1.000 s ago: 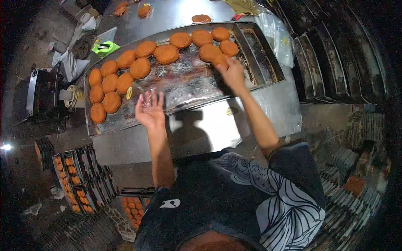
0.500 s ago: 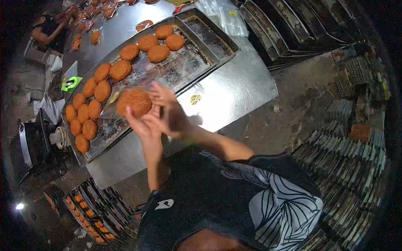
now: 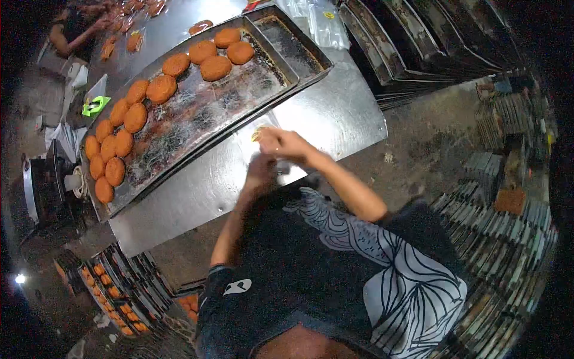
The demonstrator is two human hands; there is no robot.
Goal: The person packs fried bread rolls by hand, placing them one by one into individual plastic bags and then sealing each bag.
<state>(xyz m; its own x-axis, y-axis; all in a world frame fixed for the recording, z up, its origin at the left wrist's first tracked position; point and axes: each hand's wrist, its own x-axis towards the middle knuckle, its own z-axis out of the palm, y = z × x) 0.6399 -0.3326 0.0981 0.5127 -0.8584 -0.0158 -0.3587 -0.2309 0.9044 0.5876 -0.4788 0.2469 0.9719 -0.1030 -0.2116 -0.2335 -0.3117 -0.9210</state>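
Both hands meet over the bare metal strip of the table (image 3: 206, 179), in front of the big tray. My right hand (image 3: 284, 145) is closed, its fingers bent inward beside a yellow printed label (image 3: 258, 133); what they grip is too blurred to name. Just below and touching or nearly touching it, my left hand (image 3: 261, 170) is dark and smeared by motion, so its fingers cannot be read. Round brown breaded pieces (image 3: 161, 89) lie along the far and left sides of the dark metal tray (image 3: 197, 128). No piece shows in either hand.
Bagged pieces (image 3: 134, 41) lie beyond the tray, near another person's arm (image 3: 86, 37). Clear plastic bags (image 3: 326, 27) are at the back. Empty metal trays (image 3: 406, 36) stand at the upper right; racks (image 3: 113, 293) holding orange pieces stand lower left.
Both hands have moved right and nearer my body, from above the tray to the table strip. The bagged piece held between them is no longer visible. The view has shifted slightly.
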